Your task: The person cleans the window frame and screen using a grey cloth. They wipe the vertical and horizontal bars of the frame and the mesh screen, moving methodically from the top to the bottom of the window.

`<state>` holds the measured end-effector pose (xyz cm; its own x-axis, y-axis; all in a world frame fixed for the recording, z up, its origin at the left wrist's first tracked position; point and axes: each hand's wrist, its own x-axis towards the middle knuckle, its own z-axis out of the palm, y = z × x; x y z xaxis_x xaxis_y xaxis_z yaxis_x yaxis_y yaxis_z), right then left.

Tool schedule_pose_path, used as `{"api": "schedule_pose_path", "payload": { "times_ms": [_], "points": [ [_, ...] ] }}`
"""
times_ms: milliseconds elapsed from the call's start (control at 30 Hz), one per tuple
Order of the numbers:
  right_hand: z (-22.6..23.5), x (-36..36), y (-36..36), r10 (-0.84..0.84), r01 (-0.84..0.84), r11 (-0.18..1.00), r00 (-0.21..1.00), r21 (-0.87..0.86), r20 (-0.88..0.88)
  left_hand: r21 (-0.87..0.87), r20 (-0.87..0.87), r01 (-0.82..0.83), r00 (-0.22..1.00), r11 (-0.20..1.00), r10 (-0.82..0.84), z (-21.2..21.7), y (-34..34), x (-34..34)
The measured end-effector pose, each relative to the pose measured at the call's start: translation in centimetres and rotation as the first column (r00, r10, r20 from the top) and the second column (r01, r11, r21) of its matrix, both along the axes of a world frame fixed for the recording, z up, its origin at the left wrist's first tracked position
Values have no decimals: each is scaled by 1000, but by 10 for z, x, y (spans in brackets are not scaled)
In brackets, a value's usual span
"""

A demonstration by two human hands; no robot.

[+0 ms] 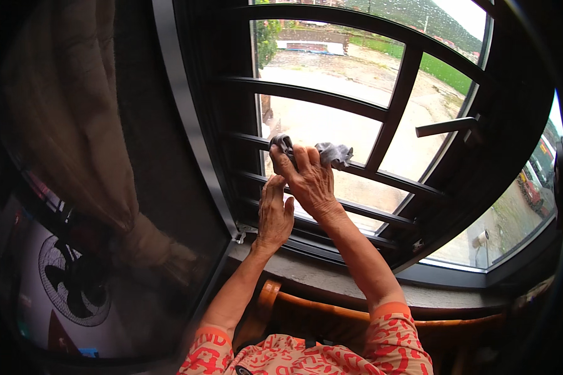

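Observation:
My right hand [311, 184] is closed over a crumpled grey cloth [334, 155], which bunches out on both sides of the fingers. It presses the cloth around a dark horizontal bar [403, 183] of the window grille. Lower and to the left, my left hand [274, 215] is held up by the lower bars with its fingers stretched out and the thumb apart. Its fingertips come close to the right hand's wrist side; whether they touch a bar is hard to tell. No cloth shows in the left hand.
A dark window handle [444, 127] juts out at right. Below the window run a grey sill [356, 284] and a wooden chair back [331, 310]. At left, a dark glass pane [169, 250] shows a brown curtain [100, 137] and a fan [75, 281]. Raindrops dot the upper glass.

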<state>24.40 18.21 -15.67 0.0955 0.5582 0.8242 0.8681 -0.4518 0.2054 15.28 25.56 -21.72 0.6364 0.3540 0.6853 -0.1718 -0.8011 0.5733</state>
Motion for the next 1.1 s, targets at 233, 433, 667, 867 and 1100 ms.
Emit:
{"api": "schedule_pose_path", "payload": {
  "times_ms": [233, 433, 667, 867, 1100],
  "points": [
    [-3, -4, -32, -197, 203, 975, 977, 88, -77, 195, -88, 9, 996, 981, 8, -11, -8, 12],
    [9, -7, -65, -347, 352, 927, 936, 132, -63, 192, -181, 44, 984, 980, -9, -18, -14, 17],
    [7, -3, -102, -270, 276, 943, 961, 184, -62, 219, -155, 61, 988, 974, -27, -26, -14, 20],
    [19, 26, -100, -112, 112, 894, 993, 434, -26, 183, 161, -8, 987, 983, -22, 20, -45, 23],
    [-14, 20, -113, -130, 127, 951, 992, 281, -8, 347, 167, -36, 986, 937, -24, 50, -49, 48]
  ]
}}
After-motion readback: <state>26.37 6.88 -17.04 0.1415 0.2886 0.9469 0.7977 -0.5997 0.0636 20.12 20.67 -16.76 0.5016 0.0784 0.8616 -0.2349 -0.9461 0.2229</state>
